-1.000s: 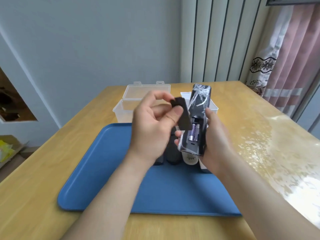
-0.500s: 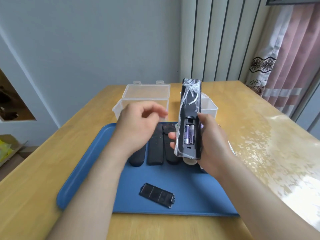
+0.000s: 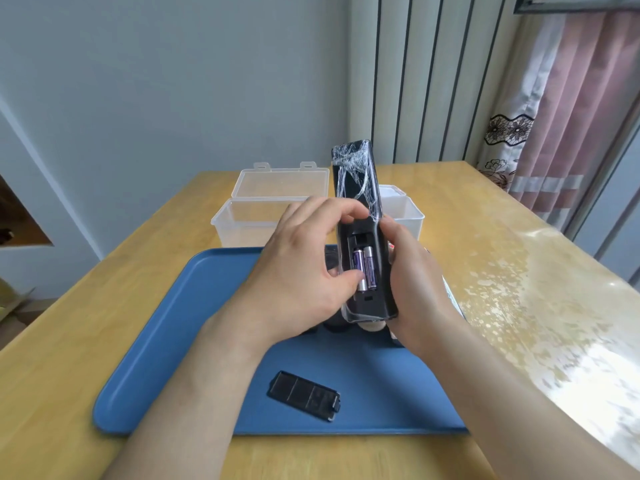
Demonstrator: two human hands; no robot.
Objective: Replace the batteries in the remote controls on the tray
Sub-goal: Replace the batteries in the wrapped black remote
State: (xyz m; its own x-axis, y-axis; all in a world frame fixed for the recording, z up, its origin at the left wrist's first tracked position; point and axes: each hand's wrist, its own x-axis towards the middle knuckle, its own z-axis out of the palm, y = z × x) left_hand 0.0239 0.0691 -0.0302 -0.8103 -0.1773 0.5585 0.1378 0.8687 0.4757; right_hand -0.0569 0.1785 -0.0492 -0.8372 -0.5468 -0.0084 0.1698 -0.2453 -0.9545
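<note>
My right hand grips a black remote wrapped in clear film, held upright above the blue tray. Its back faces me and the battery bay is uncovered, showing two purple batteries. My left hand is at the remote's left side, thumb tip on the lower end of the left battery and fingertips on the remote above the bay. The black battery cover lies flat on the tray near its front edge. Other dark remotes on the tray are mostly hidden behind my hands.
Two clear plastic boxes stand behind the tray: a left box with its lid open and a right box. The wooden table has a glossy, sunlit patch on the right. A curtain hangs at the far right.
The battery cover went from my left hand down onto the tray. My left hand then came back to the remote and now touches the batteries. The remote has been turned more upright.
</note>
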